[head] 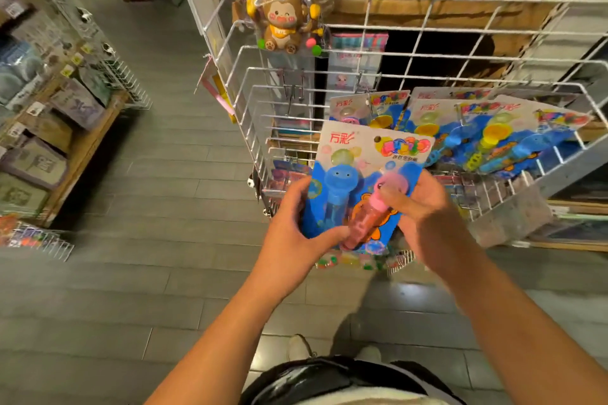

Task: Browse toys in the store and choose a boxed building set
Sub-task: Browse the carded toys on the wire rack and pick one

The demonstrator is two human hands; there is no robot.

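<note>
I hold a carded bubble-wand toy pack in front of a white wire display rack. The card is blue and white, with one blue wand and one pink wand under clear plastic. My left hand grips the pack's left edge, its thumb lying across the front. On the right side, my right hand holds the pack with its thumb pressing on the pink wand. More of the same packs lie in the rack's basket just behind. No boxed building set can be made out.
A brown monkey toy in a blister pack hangs at the rack's top. To the left, a wooden shelf carries grey boxed items with price tags. Grey plank floor lies between the shelf and the rack. My shoes show below.
</note>
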